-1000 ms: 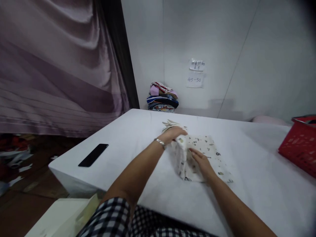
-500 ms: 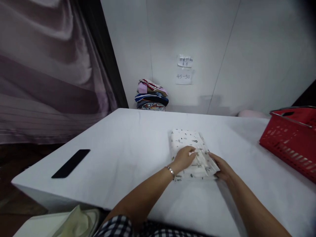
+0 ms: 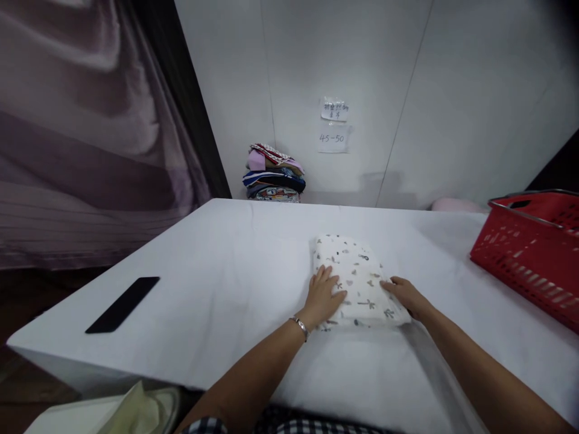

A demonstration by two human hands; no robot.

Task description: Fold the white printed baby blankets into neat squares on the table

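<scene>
A folded white cloth printed with small grey and tan leaf and heart shapes lies flat on the white table. My left hand, with a bracelet at its wrist, rests palm down on the cloth's near left part, fingers spread. At the cloth's right edge is my right hand, its thumb on the top layer and its other fingers curled against the side, partly hidden. The fingers seem closed on that edge.
A red plastic basket with a metal handle stands at the table's right. A flat black strip lies at the left. Folded fabrics are stacked beyond the far edge, by the wall. A purple curtain hangs left.
The cloth's right flap, raised and crumpled before, now lies flat over the rest. My left hand has moved left and opened out on the cloth. My right hand stays by the right edge.
</scene>
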